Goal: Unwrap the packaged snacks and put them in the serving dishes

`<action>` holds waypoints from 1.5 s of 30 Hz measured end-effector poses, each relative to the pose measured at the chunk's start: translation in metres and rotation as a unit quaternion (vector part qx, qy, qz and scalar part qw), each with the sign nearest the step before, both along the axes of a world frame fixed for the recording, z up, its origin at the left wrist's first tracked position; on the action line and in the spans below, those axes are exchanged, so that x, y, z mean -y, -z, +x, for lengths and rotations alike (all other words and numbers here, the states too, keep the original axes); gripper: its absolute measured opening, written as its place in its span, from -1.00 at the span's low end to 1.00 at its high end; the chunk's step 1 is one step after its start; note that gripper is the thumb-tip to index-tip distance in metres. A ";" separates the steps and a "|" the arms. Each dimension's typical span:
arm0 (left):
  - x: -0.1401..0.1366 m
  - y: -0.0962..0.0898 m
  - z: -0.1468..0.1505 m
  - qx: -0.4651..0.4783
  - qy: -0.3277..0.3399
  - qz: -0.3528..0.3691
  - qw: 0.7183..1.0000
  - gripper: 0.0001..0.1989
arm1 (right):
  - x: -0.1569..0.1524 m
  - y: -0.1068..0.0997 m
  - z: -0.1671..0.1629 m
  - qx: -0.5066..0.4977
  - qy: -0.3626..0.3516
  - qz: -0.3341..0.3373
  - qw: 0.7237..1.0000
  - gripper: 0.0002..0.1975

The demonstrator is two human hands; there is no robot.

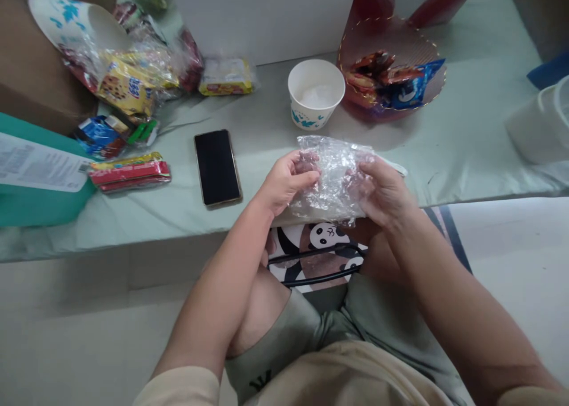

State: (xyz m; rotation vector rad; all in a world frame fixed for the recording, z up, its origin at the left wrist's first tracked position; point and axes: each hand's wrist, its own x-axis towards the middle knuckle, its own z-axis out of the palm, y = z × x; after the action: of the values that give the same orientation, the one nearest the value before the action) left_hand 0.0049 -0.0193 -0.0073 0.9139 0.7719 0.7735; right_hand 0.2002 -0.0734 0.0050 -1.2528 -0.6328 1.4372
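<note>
Between my two hands a crinkled clear plastic bag is stretched out above the table's front edge. My left hand grips its left side, thumb on top. On the right side my right hand pinches it, with some fingers showing blurred through the plastic. Just behind the bag stands a white paper cup with a blue leaf print and something whitish inside. Beyond my right hand, a white strip lies partly hidden. A dark-screened phone rests left of my left hand.
A heart-shaped basket holding wrapped snacks stands at the back right. Snack packets pile up at the back left, near red packets and a teal box. A white container is at the far right.
</note>
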 end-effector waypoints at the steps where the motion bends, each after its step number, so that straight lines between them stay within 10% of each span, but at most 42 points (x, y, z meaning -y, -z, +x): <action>1: 0.000 0.000 0.001 0.000 -0.015 0.005 1.000 -0.60 | 0.001 0.000 -0.001 -0.009 -0.026 -0.018 0.999 -0.57; 12: -0.004 -0.005 -0.009 -0.064 0.114 0.014 0.991 -0.76 | 0.007 -0.003 -0.004 0.054 -0.022 -0.005 0.998 -0.68; 16: -0.004 -0.006 -0.007 -0.110 0.053 0.042 0.992 -0.85 | 0.011 -0.002 0.002 0.149 -0.064 -0.038 0.986 -0.65; 23: -0.001 -0.008 -0.010 -0.091 0.117 0.013 0.989 -0.68 | 0.017 0.009 0.003 0.100 -0.039 -0.005 0.994 -0.66; 29: -0.006 -0.009 -0.012 -0.013 0.076 -0.002 0.997 -0.95 | 0.015 0.003 0.001 0.047 0.003 0.067 0.997 -0.72; 33: -0.009 -0.006 -0.013 -0.007 0.072 0.013 0.997 -0.73 | 0.019 0.004 0.009 0.067 -0.036 0.091 0.993 -0.61; 37: -0.006 -0.006 -0.011 -0.087 0.071 0.083 0.990 -0.83 | 0.025 0.009 0.011 0.174 -0.030 0.031 0.984 -0.69; 41: -0.005 -0.003 -0.009 -0.051 0.066 0.088 0.993 -0.82 | 0.026 0.009 -0.001 0.034 0.019 -0.021 0.999 -0.44; 45: -0.006 0.004 -0.004 -0.064 -0.030 0.147 0.987 -0.79 | 0.022 0.007 -0.010 -0.036 0.023 -0.031 0.999 -0.63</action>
State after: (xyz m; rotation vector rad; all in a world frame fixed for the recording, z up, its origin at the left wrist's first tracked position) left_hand 0.0006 -0.0138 -0.0112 1.2186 0.8125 0.9035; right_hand 0.1903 -0.0955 -0.0018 -1.2496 -0.5112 1.4667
